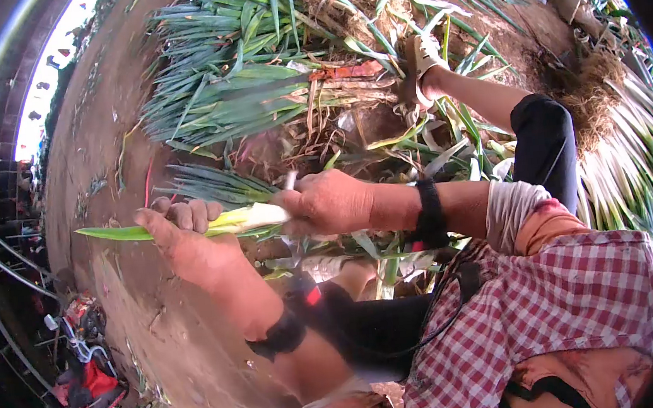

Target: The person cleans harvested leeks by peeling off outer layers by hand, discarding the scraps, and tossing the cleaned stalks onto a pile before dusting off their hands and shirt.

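My left hand (211, 264) is closed round the green part of a leek-like stalk (254, 217), its fingers and thumb wrapped over it. The stalk lies roughly level, its pointed green leaf sticking out past the hand at the left. At its white end my right hand (330, 202) is closed, the fingers pinching the pale layers. A small pale piece sticks up beside the right fingers; I cannot make out what it is. Behind the hands a bundle of green stalks (220, 184) rests on the ground.
Big piles of leafy stalks (216, 97) cover the ground beyond. An outstretched leg ends in a light shoe (426, 59). White-stemmed stalks (617, 155) lie at the right, near a mass of roots (593, 95). Bare soil (95, 131) and a red item (101, 377) show at the left.
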`<state>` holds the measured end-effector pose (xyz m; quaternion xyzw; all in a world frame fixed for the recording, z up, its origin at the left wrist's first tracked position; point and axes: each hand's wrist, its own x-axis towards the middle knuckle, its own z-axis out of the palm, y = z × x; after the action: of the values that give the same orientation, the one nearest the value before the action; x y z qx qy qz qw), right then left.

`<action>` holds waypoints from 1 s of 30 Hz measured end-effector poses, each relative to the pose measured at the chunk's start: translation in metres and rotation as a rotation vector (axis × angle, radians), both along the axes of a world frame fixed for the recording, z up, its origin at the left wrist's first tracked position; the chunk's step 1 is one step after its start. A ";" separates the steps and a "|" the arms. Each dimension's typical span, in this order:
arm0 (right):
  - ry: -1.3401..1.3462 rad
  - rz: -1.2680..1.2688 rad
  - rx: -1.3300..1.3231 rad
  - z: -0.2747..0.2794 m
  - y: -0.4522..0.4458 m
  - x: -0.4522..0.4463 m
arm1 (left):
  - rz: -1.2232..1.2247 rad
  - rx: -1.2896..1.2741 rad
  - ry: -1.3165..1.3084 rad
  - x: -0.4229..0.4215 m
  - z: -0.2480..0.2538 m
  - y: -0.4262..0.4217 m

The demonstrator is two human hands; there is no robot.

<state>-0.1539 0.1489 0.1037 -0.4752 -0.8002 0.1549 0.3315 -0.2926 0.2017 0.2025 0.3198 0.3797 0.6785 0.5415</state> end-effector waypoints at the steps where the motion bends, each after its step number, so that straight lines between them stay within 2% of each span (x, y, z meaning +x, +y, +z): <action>1: -0.002 0.008 -0.001 0.002 0.000 0.002 | 0.002 -0.024 -0.001 -0.003 0.001 -0.001; 3: 0.002 0.138 -0.031 0.006 -0.007 0.009 | 0.014 -0.051 -0.006 -0.010 0.000 -0.001; 5: 0.087 0.143 0.049 0.010 -0.011 0.014 | -0.011 -0.122 -0.075 -0.017 -0.003 0.002; 9: -0.009 0.091 -0.127 0.026 -0.018 0.027 | 0.005 -0.126 -0.086 -0.015 -0.011 0.006; 11: -0.118 0.031 -0.231 0.032 -0.026 0.030 | 0.036 -0.206 -0.152 -0.011 -0.017 0.011; 15: -0.091 0.027 -0.208 0.017 -0.040 0.045 | 0.072 -0.300 -0.138 -0.002 -0.021 0.011; 16: -0.048 0.041 -0.269 0.016 -0.047 0.050 | 0.068 -0.301 -0.136 -0.009 -0.023 0.014; 18: 0.037 0.024 -0.416 0.006 -0.068 0.063 | 0.077 -0.202 -0.207 -0.041 -0.030 0.027; 19: -0.024 0.018 -0.436 0.002 -0.079 0.071 | 0.079 -0.200 -0.208 -0.052 -0.031 0.031; 21: 0.095 -0.004 -0.400 -0.030 -0.102 0.086 | 0.203 -0.187 -0.201 -0.070 -0.031 0.033; 23: 0.002 -0.109 -0.545 -0.058 -0.112 0.110 | 0.234 -0.189 -0.205 -0.075 -0.029 0.031; 26: -0.189 -0.283 -0.465 -0.106 -0.114 0.158 | 0.218 -0.105 -0.186 -0.091 -0.027 0.033; 27: -0.272 -0.333 -0.428 -0.123 -0.117 0.178 | 0.282 -0.099 -0.138 -0.097 -0.028 0.033; 29: -0.700 -0.544 -0.923 -0.167 -0.119 0.221 | 0.349 -0.097 -0.085 -0.131 -0.031 0.030; 30: -0.724 -0.528 -0.979 -0.171 -0.136 0.249 | 0.388 0.028 0.023 -0.168 -0.032 0.030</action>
<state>0.0954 0.0130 -0.0676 -0.7731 -0.5548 0.2448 -0.1859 -0.4601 0.2314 0.1701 0.2557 0.4308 0.7718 0.3915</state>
